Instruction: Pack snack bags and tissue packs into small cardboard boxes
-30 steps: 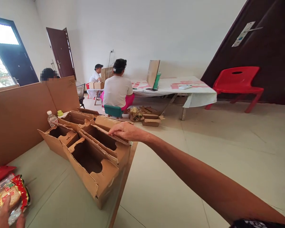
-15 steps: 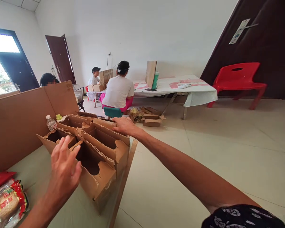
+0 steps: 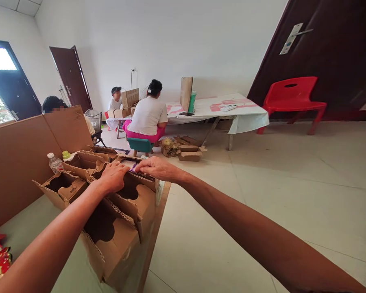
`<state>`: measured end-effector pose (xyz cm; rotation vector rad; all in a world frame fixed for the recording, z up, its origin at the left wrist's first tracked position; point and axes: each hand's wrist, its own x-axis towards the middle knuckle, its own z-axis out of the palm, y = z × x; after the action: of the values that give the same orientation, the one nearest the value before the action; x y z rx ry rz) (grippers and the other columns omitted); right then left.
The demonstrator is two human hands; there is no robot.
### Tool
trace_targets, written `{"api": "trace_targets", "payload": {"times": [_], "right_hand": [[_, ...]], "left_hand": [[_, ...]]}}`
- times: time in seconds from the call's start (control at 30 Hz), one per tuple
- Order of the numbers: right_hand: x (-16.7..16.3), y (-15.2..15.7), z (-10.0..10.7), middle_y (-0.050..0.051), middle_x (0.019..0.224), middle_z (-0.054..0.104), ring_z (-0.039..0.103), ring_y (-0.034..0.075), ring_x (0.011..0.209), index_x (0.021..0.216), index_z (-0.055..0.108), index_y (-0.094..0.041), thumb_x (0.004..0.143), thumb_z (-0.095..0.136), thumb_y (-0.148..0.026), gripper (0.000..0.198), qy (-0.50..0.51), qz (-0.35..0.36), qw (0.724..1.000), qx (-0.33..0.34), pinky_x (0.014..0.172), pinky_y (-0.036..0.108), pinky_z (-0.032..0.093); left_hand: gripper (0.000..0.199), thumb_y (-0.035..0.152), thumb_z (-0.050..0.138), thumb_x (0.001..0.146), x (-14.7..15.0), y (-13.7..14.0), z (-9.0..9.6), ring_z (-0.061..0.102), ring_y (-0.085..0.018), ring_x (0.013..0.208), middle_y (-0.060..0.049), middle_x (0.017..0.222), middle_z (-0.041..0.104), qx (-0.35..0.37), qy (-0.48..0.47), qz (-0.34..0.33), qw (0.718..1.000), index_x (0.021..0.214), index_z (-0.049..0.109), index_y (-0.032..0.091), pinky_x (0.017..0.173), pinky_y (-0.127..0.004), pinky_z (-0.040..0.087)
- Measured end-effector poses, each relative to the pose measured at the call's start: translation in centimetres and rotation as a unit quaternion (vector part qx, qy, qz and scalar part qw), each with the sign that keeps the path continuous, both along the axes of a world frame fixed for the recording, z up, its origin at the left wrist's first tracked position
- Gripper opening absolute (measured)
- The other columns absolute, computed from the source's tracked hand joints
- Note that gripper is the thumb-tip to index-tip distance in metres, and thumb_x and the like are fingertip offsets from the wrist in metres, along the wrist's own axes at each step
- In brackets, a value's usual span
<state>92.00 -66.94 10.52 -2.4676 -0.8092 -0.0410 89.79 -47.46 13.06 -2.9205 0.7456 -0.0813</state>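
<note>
Several open cardboard boxes [image 3: 122, 236] stand in a cluster at the right edge of my table, their cut-out openings facing up. My left hand [image 3: 114, 176] reaches over the middle boxes, fingers curled together toward a far compartment; what they grip is hidden. My right hand [image 3: 152, 167] is closed at that compartment's outer side, its fingertips against a purple-and-white packet [image 3: 129, 164]. Only a small part of this packet shows between the hands.
A clear bottle [image 3: 55, 162] and a yellow-green cap [image 3: 66, 155] stand behind the boxes. A tall cardboard panel [image 3: 15, 162] borders the left. Red snack packaging [image 3: 0, 262] lies lower left. Co-workers sit beyond, one on a green stool [image 3: 140, 145]. A red chair [image 3: 293, 97] stands right.
My left hand has moved from above the near boxes forward to the far compartment, beside my right hand. The purple-and-white packet has come into sight there. The view has shifted slightly right.
</note>
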Motion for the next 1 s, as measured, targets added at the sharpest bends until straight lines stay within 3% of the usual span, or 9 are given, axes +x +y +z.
{"api": "trace_targets", "payload": {"times": [0.1,0.23,0.3,0.4,0.63,0.73,0.83,0.93,1.0], "right_hand": [[1.5,0.2,-0.4,0.005,0.111,0.078,0.07,0.02,0.102,0.112,0.076,-0.017,0.092,0.042,-0.013,0.04,-0.003,-0.032,0.999,-0.039,0.086,0.024,0.05],[4.1,0.9,-1.4,0.015,0.125,0.071,0.065,0.026,0.115,0.113,0.073,-0.012,0.095,0.05,-0.014,0.029,-0.009,-0.083,0.989,-0.119,0.097,0.036,0.049],[5.0,1.2,-1.8,0.014,0.124,0.07,0.065,0.026,0.113,0.117,0.069,-0.013,0.098,0.058,-0.025,0.026,-0.002,-0.092,0.983,-0.161,0.098,0.043,0.051],[5.9,1.7,-2.3,0.011,0.128,0.067,0.064,0.025,0.115,0.124,0.065,-0.017,0.096,0.065,-0.041,0.037,0.004,-0.098,0.973,-0.211,0.101,0.049,0.05],[6.2,3.6,-2.2,0.01,0.125,0.066,0.065,0.025,0.113,0.12,0.066,-0.016,0.096,0.065,-0.041,0.035,0.011,-0.14,0.953,-0.27,0.099,0.049,0.052],[5.5,3.4,-0.8,0.013,0.123,0.07,0.066,0.027,0.113,0.123,0.066,-0.015,0.094,0.067,-0.04,0.038,-0.013,-0.161,0.953,-0.255,0.099,0.048,0.051],[4.6,2.3,2.0,0.02,0.128,0.069,0.063,0.034,0.121,0.132,0.063,-0.014,0.095,0.059,-0.028,0.04,-0.055,-0.18,0.955,-0.23,0.101,0.045,0.047],[4.0,1.7,4.7,0.017,0.131,0.069,0.063,0.032,0.123,0.131,0.065,-0.017,0.095,0.055,-0.026,0.039,-0.068,-0.146,0.96,-0.227,0.097,0.037,0.047],[3.7,2.0,5.2,0.013,0.123,0.073,0.067,0.03,0.115,0.121,0.071,-0.018,0.092,0.063,-0.033,0.033,-0.043,-0.109,0.962,-0.247,0.09,0.031,0.05]], "left_hand": [[0.029,0.026,0.063,0.097,0.8,0.0,-0.5,0.058,-0.027,0.127,-0.009,0.129,0.067,0.009,0.005,0.007,1.0,0.125,0.065,0.018,0.11,-0.054,0.043],[0.025,0.031,0.062,0.098,0.7,-0.1,-0.5,0.059,-0.027,0.125,-0.008,0.124,0.069,0.009,-0.003,0.029,1.0,0.119,0.068,0.018,0.11,-0.053,0.042],[0.024,0.031,0.062,0.098,0.7,-0.2,-0.5,0.06,-0.027,0.123,-0.008,0.121,0.07,0.01,-0.004,0.043,0.999,0.117,0.069,0.018,0.11,-0.054,0.041],[0.024,0.032,0.062,0.098,0.8,-0.4,-0.7,0.06,-0.027,0.122,-0.008,0.121,0.071,0.011,-0.002,0.059,0.998,0.116,0.07,0.019,0.11,-0.055,0.039],[0.025,0.036,0.064,0.097,0.7,-0.8,-0.9,0.06,-0.027,0.121,-0.008,0.119,0.07,0.019,0.005,0.076,0.997,0.113,0.069,0.018,0.109,-0.056,0.041],[0.025,0.036,0.064,0.097,0.6,-0.8,-0.8,0.062,-0.027,0.12,-0.008,0.119,0.069,0.024,0.009,0.078,0.997,0.114,0.068,0.017,0.108,-0.056,0.043],[0.026,0.036,0.064,0.097,0.5,-0.9,-0.9,0.062,-0.027,0.119,-0.008,0.121,0.068,0.024,0.014,0.08,0.996,0.114,0.068,0.017,0.108,-0.056,0.045],[0.027,0.036,0.065,0.097,0.3,-0.9,-0.8,0.062,-0.027,0.12,-0.009,0.123,0.067,0.018,0.015,0.084,0.996,0.114,0.067,0.016,0.107,-0.055,0.046],[0.028,0.037,0.065,0.097,0.1,-0.8,-0.7,0.061,-0.027,0.12,-0.009,0.125,0.067,0.012,0.015,0.087,0.996,0.115,0.067,0.016,0.107,-0.055,0.046]]}}
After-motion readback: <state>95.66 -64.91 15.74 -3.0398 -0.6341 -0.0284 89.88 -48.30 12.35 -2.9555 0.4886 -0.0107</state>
